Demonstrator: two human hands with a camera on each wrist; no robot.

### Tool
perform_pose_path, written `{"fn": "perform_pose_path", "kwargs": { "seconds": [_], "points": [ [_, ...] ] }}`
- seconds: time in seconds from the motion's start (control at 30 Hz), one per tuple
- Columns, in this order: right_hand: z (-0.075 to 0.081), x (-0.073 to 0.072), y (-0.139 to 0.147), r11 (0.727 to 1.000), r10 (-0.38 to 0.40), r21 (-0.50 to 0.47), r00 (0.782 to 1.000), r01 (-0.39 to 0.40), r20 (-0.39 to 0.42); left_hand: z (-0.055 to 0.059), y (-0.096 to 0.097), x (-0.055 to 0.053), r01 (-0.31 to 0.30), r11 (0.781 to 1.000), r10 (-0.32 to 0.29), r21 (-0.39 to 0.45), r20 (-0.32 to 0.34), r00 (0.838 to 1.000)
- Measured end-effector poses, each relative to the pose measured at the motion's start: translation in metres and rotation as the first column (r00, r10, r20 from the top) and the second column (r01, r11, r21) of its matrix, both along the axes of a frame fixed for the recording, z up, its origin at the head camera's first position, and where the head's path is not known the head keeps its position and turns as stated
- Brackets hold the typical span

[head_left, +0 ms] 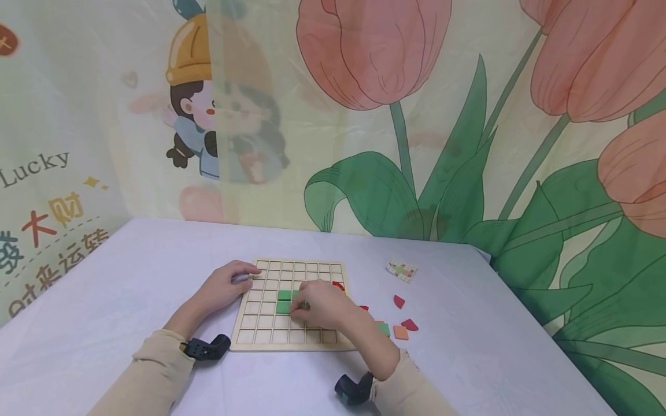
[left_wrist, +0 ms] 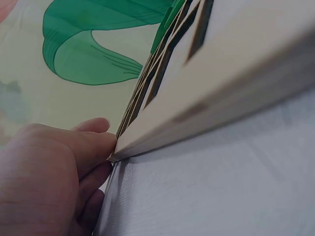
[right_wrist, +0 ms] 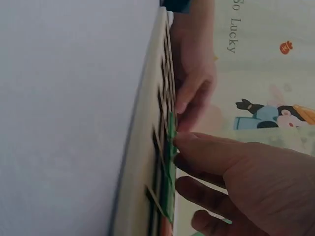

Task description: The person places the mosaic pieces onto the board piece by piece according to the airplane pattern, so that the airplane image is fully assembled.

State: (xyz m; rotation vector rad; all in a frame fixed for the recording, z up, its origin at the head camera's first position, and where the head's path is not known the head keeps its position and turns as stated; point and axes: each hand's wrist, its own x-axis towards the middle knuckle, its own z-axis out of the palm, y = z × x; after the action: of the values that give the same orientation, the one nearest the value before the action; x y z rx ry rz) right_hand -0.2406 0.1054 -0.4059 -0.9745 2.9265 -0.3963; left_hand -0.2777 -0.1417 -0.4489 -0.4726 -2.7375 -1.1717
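Note:
A light wooden grid board (head_left: pixel 257 337) lies flat on the white-covered table. My left hand (head_left: pixel 226 285) holds its left edge, with the thumb at the side and a fingertip over the rim; the left wrist view shows the thumb right at the corner of the frame (left_wrist: pixel 206 105). Green square tiles (head_left: pixel 283 307) sit in cells near the board's middle. Over them, my right hand (head_left: pixel 322 303) pinches a green tile (right_wrist: pixel 171 129) between thumb and fingers, low at the grid; the fingers hide most of that tile. A red piece (head_left: pixel 338 285) shows behind this hand, at the board's right side.
Right of the board lie red pieces (head_left: pixel 399 301), an orange square (head_left: pixel 400 332) and a green square (head_left: pixel 383 329), partly behind the right forearm. Farther back is a small patterned card (head_left: pixel 402 269). A printed curtain (head_left: pixel 260 196) hangs behind the table.

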Motion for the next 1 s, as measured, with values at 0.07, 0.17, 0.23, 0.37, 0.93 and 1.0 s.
{"fn": "perform_pose_path", "kwargs": {
  "seconds": [0.07,0.17,0.23,0.37,0.93,1.0],
  "points": [
    [0.007,-0.004,0.011,0.999,0.023,0.022,0.998,-0.024,0.055,0.0,0.001,0.0,0.001,1.0,-0.001,0.002,-0.004,1.0],
    [0.021,-0.008,0.034,0.998,-0.032,0.055,0.986,0.023,0.162,0.0,0.002,-0.001,0.011,1.0,-0.01,0.005,-0.015,1.0],
    [0.03,-0.01,0.054,0.991,-0.109,0.101,0.97,0.089,0.215,0.001,0.003,-0.001,0.017,1.0,-0.017,0.005,-0.022,1.0],
    [0.04,-0.012,0.091,0.922,-0.354,0.265,0.892,0.283,0.281,0.003,0.001,-0.001,0.017,1.0,-0.017,-0.006,-0.033,0.999],
    [0.024,-0.023,0.115,0.829,-0.547,0.344,0.767,0.441,0.334,0.003,-0.001,0.0,0.002,1.0,-0.002,-0.006,-0.018,1.0],
    [0.024,-0.023,0.117,0.828,-0.549,0.341,0.766,0.445,0.335,0.002,0.0,0.0,0.005,1.0,-0.005,-0.007,-0.013,1.0]
  ]
}}
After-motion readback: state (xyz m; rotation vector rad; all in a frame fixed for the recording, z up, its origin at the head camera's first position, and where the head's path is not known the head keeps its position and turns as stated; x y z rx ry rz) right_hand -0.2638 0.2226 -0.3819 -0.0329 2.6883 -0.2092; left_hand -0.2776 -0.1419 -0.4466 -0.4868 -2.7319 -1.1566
